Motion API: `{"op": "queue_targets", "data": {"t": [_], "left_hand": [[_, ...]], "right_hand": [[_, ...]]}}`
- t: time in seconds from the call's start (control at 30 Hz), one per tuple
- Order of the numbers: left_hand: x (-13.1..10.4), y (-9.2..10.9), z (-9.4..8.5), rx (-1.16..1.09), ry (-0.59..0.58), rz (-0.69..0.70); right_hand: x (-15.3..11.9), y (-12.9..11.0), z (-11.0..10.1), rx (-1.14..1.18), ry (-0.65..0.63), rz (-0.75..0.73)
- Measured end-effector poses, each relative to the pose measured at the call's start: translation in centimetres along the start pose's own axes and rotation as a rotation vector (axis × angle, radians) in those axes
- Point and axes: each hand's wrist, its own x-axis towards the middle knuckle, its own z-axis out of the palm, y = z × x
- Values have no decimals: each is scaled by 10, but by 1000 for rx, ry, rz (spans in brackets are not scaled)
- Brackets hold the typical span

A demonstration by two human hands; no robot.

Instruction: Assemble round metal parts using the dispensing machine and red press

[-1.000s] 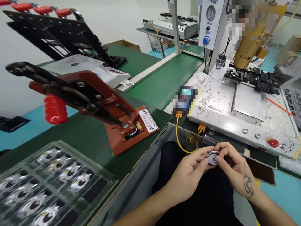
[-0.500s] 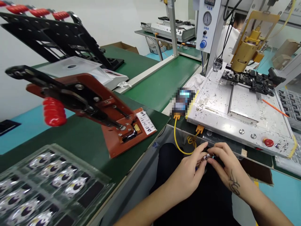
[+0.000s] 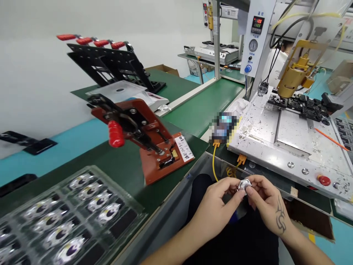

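A small round, shiny silver part is pinched between the fingers of both my hands above my lap. My left hand grips it from the left, thumb over its near face. From the right, my right hand holds the same part between thumb and forefinger. The fingertips partly cover it, so its exact kind cannot be made out. To the left, a clear plastic tray holds several similar shiny parts with dark centres, and some of its pockets show black.
A red-brown clamp fixture with a red handle stands on the green bench at left. On the right is a white machine with a gold cylinder and black jig. A yellow cable hangs before me. Another person sits behind the machine.
My view has shifted, so the benches appear further right and lower. The silver part has been tilted up and shows more of its face between my fingers.
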Motion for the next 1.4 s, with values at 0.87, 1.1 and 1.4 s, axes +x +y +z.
{"op": "queue_targets", "data": {"t": [0.87,1.1,1.4], "left_hand": [[-20,90,-135,670,499,749],[26,86,-191,925,413,1026],[35,143,-257,761,778,343]], "right_hand": [[57,-27,4,-690,-240,-861],[78,-39,29,-546,-193,-737],[151,-17,102,-463,-453,-632]]}}
